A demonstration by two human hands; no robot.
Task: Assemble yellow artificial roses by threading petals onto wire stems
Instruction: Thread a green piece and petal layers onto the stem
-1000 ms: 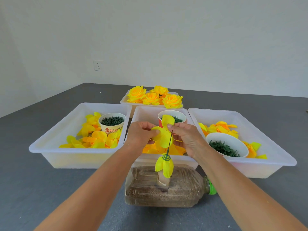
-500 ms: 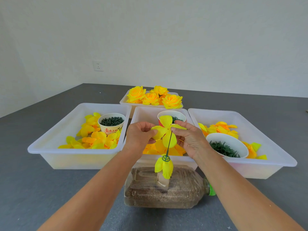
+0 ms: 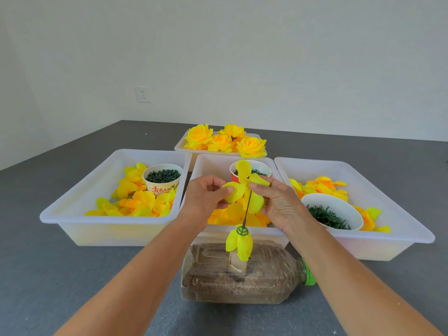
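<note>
Both hands pinch one yellow petal piece (image 3: pixel 243 190) at the top of a thin green wire stem (image 3: pixel 247 209): the left hand (image 3: pixel 206 195) has its thumb and fingers closed on the lobe at 9 o'clock, the right hand (image 3: pixel 276 202) holds the lobes at 3 o'clock. The stem slants down toward 6 o'clock to a green cap (image 3: pixel 242 230) with a small yellow bud (image 3: pixel 240 243) hanging below it. The bud sits over a cardboard block (image 3: pixel 238 264) on a plastic bottle (image 3: pixel 242 280) lying on its side on the grey desk (image 3: pixel 72 275). Behind the hands, at 12 o'clock, a white tray (image 3: pixel 213 163) holds loose petals and a red cup (image 3: pixel 260 167). Further back, finished roses (image 3: pixel 225 140) fill another tray.
</note>
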